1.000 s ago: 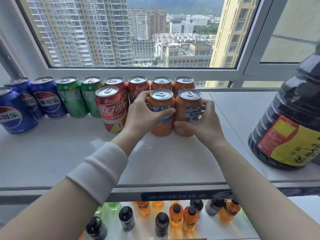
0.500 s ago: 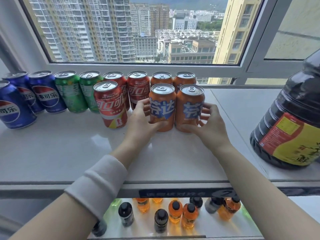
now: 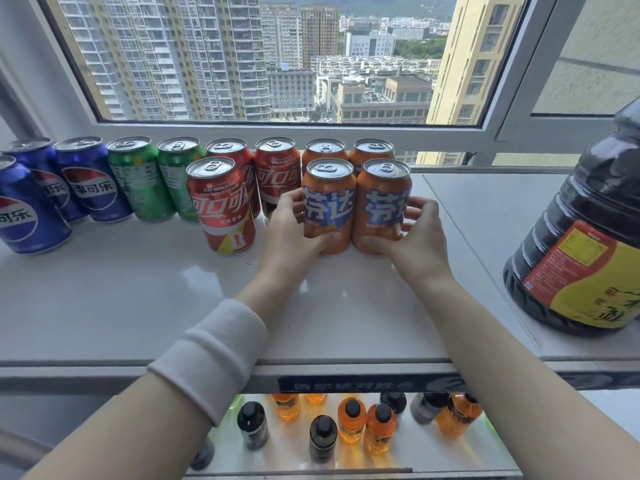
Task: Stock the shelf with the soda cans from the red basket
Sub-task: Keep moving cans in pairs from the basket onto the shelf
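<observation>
**Lining Up Two Orange Cans**

Gripping the left orange can (image 3: 329,202) with the left hand (image 3: 291,233), curling fingers round its side and laying the thumb across the front. Gripping the right orange can (image 3: 381,202) with the right hand (image 3: 415,237) the same way. Standing both cans upright on the shelf (image 3: 138,306), touching each other, right in front of the back orange cans (image 3: 325,147) by the far edge. Probably matching colours, orange with orange, near the front red can (image 3: 221,206). Sitting between the two hands, labels facing out. Not showing the red basket anywhere.
</observation>
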`<state>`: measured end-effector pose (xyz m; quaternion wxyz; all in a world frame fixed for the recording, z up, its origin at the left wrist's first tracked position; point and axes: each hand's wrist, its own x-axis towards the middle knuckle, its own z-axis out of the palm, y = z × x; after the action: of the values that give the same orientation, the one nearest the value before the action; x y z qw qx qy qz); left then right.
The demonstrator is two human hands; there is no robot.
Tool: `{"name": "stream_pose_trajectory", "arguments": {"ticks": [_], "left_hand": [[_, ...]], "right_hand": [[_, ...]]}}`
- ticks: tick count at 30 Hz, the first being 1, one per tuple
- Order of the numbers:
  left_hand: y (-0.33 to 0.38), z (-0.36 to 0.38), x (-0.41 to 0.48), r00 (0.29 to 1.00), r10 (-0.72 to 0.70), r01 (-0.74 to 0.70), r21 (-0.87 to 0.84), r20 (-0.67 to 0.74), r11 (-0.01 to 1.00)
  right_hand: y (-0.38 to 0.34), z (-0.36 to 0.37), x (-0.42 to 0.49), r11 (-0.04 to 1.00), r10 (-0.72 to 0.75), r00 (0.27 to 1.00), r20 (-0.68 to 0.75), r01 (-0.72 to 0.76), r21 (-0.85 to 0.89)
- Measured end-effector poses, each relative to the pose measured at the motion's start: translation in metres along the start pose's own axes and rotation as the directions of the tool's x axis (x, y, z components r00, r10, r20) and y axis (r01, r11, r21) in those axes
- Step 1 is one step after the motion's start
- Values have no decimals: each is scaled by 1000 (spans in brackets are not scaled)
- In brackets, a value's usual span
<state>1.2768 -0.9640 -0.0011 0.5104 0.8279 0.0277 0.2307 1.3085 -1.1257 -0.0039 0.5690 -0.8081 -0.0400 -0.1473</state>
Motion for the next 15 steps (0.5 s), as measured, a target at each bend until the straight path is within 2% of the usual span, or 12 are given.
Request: {"name": "stream_pose_trajectory", "arguments": {"ticks": [15], "left_hand": [[8,-1,-2,1000,-21,21,6,2,1000]], "right_hand": [[0,0,-2,998,-12,1000,21,13,-62]]}}
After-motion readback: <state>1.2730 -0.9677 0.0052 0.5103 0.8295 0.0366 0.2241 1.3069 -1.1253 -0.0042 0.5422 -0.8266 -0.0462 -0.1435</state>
